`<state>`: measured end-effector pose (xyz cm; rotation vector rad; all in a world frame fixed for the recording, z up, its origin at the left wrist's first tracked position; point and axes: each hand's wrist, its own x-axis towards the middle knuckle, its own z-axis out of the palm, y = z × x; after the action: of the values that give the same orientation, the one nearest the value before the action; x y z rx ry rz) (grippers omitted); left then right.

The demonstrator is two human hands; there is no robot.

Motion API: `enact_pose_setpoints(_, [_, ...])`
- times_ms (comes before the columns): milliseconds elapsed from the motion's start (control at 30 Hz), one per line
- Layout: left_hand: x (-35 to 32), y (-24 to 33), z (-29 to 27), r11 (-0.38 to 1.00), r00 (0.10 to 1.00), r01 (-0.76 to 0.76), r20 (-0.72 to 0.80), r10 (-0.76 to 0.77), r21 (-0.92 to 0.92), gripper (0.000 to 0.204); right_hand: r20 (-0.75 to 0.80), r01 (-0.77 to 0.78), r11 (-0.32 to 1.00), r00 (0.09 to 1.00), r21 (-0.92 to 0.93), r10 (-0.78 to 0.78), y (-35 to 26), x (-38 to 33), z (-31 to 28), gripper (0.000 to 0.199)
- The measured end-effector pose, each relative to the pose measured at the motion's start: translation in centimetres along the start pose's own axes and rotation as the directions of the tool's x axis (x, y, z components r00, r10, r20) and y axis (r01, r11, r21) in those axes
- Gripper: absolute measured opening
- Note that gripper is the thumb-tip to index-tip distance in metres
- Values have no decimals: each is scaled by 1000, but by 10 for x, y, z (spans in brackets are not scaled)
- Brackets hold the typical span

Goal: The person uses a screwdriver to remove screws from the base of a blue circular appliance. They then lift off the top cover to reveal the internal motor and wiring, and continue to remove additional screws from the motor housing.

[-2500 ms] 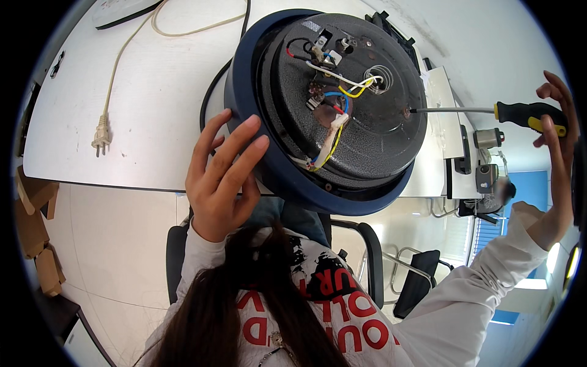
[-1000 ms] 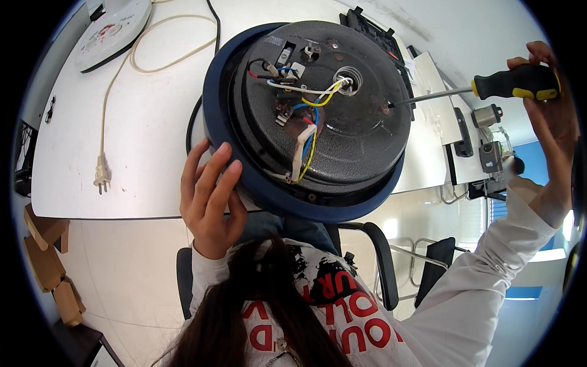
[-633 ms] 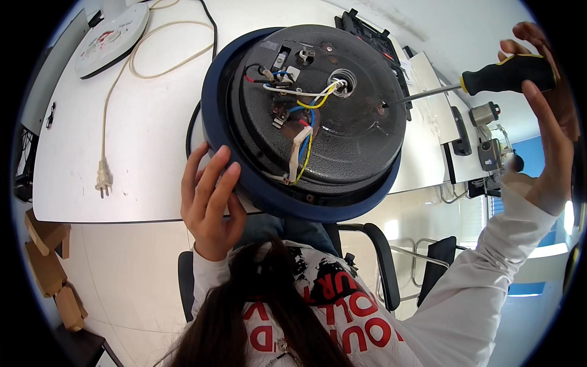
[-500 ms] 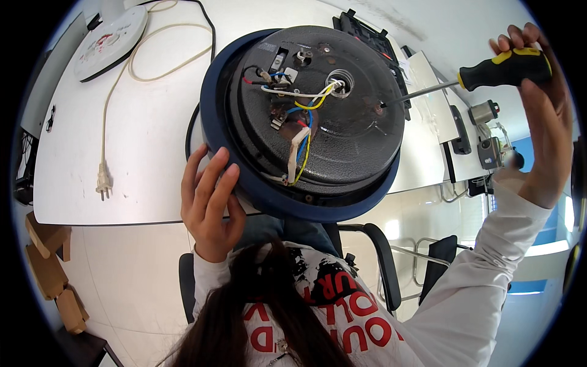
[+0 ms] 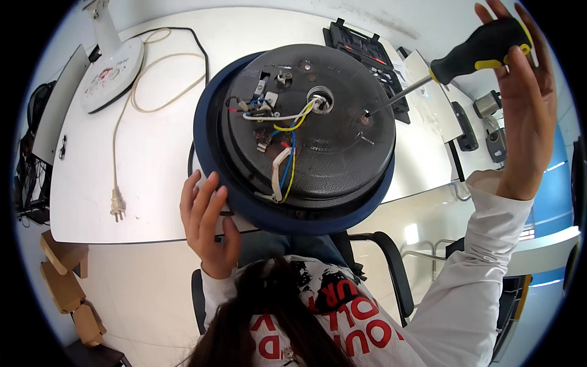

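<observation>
Screwdriver (image 5: 460, 56) tip on appliance base (image 5: 299, 140).

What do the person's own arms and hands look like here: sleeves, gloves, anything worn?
Both hands are bare, with no gloves, and no rings or watch show. The left hand comes out of a white long sleeve with a snug cuff. The right hand has the same white sleeve, loosely creased along the forearm.

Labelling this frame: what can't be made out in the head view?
- Screwdriver tip and screw head: too small where the shaft meets the base.
- Left hand fingertips: hidden behind the blue rim.
- Right hand palm grip: handle blocks it.
- Tool case contents: too small, partly behind the base.
</observation>
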<state>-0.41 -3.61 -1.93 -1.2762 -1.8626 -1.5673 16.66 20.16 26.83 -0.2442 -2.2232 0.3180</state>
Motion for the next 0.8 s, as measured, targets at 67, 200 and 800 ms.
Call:
enact_pose_setpoints(67, [5,7,-11,999,999,40,-27,-41,-31,45,-171,-49,988,982,148,75,-29,-6,50,42])
enact_pose_setpoints(200, [38,24,-14,947,963,129,-190,-190,-293,35,-263,-10,986,963,165,54,-29,-9,46,45])
enact_pose_setpoints(800, [238,94,85,615,638,159,556,533,-772,43,-118,84,969,991,232,-58,-27,-6,49,53])
